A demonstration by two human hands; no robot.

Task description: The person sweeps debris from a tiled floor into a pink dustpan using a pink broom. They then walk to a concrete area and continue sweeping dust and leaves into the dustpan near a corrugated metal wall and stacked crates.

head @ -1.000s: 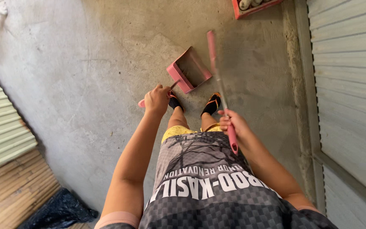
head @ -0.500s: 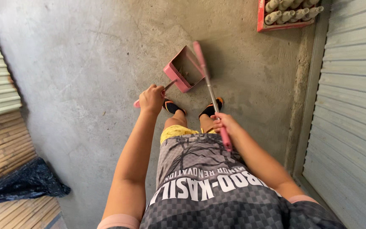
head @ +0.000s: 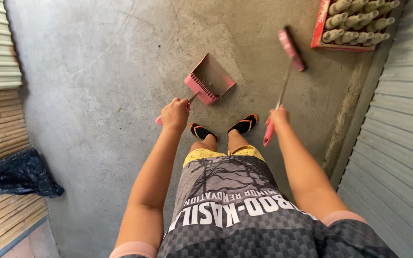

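Floor (head: 120,71) bare concrete. Crate of bottles (head: 354,24) near broom head (head: 290,48): wide sweep risks knocking. Dustpan (head: 210,79) tilted, left hand (head: 174,114) clamped on handle: spill risk. Right hand (head: 278,116) clamped on broom handle.

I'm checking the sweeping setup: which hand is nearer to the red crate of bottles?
Right. The right hand, gripping the broom, is below and slightly left of the crate. The left hand, holding the dustpan handle, is much farther left.
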